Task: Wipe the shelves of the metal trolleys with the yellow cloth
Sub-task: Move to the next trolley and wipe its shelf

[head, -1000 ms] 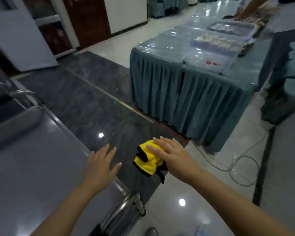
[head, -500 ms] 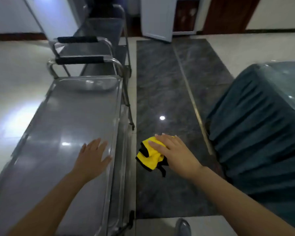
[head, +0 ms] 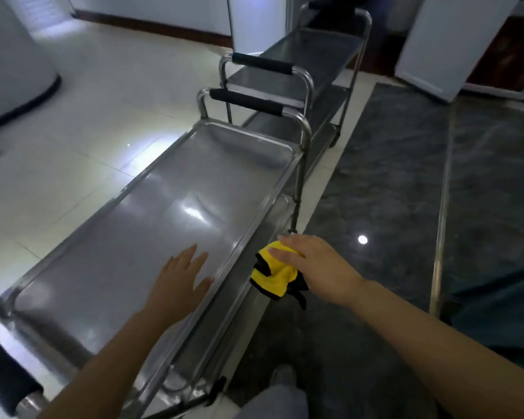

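Note:
A long metal trolley [head: 152, 225] stretches away from me, its top shelf bare and shiny. My left hand [head: 179, 282] hovers flat over the near part of that shelf, fingers spread. My right hand [head: 318, 267] grips a bunched yellow cloth [head: 273, 273] with black edging, held just outside the trolley's right rim. A second metal trolley [head: 315, 55] with several shelves stands beyond the first, handle to handle.
Black padded handles [head: 248, 101] cap the far end of the near trolley, and another [head: 0, 373] sits at the near left. Dark marble flooring [head: 390, 176] runs along the right. A teal table skirt [head: 502, 313] is at the right edge. My shoe [head: 282, 376] shows below.
The view swung left from the draped table to the trolleys. My right hand with the cloth came closer to the trolley's right rim; my left hand moved further in over the shelf.

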Motion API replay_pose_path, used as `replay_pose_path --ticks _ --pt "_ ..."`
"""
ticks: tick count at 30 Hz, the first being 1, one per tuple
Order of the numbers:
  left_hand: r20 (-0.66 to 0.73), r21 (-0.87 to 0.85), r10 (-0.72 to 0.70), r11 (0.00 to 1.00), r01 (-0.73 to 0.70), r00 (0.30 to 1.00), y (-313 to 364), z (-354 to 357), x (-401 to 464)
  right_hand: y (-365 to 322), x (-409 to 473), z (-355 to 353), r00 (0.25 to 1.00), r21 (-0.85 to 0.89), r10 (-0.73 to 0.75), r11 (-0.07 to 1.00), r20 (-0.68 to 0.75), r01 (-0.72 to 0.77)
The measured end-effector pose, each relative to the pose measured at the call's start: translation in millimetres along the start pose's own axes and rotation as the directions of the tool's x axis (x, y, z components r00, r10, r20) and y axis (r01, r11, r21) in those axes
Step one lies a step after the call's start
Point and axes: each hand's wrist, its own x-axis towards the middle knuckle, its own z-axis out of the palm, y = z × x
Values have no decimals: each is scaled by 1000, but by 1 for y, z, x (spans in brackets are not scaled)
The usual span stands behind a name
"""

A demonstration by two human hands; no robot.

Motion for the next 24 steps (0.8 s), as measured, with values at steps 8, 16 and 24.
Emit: replay_pose_path --ticks 8,16,24 --pt "-27 -34 -161 986 160 987 29 -4 34 67 68 -29 963 -42 -268 963 8 268" --pt "-226 -215 -441 892 396 869 107 0 17 127 125 -31 821 82 -542 840 177 537" --pt "-170 -213 -689 723 657 704 172 41 -1 153 149 -26 649 103 -716 688 258 718"
